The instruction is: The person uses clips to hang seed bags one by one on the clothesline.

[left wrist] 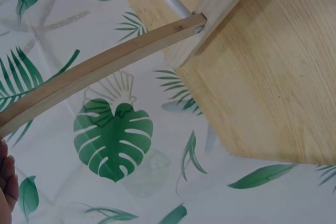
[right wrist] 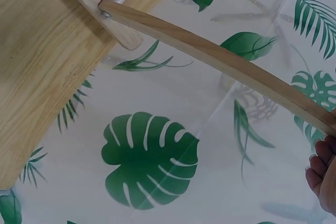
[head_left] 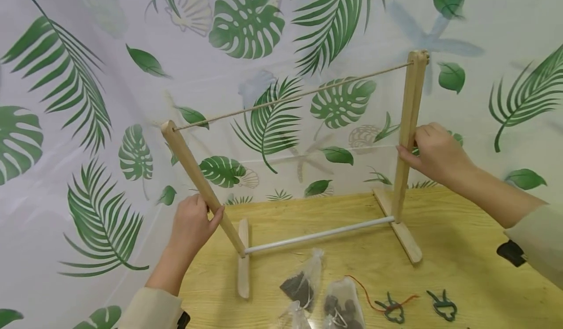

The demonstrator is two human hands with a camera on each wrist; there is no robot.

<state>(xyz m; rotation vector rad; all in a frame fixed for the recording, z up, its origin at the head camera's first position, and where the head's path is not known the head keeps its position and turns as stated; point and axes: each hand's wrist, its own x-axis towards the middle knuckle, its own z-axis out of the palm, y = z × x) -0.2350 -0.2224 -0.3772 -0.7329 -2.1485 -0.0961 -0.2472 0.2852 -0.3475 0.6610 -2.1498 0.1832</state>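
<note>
A wooden drying rack stands on the table [head_left: 462, 251], with a string [head_left: 290, 97] stretched between its two post tops and a white rod [head_left: 318, 233] joining the feet. My left hand [head_left: 210, 212] grips the left post [head_left: 189, 163], which leans outward to the left. My right hand [head_left: 411, 145] holds the upright right post [head_left: 409, 114] at mid-height. In the left wrist view the left post [left wrist: 94, 72] runs down to its foot [left wrist: 220, 3], and only fingertips [left wrist: 8, 182] show. The right wrist view shows the right post [right wrist: 220, 59] and fingertips [right wrist: 320, 174].
Small mesh bags [head_left: 303, 282] of dark pieces lie on the table in front of the rack. Two dark green clips [head_left: 391, 309] and an orange thread [head_left: 365, 290] lie to their right. A leaf-printed cloth [head_left: 88, 123] hangs behind and left of the table.
</note>
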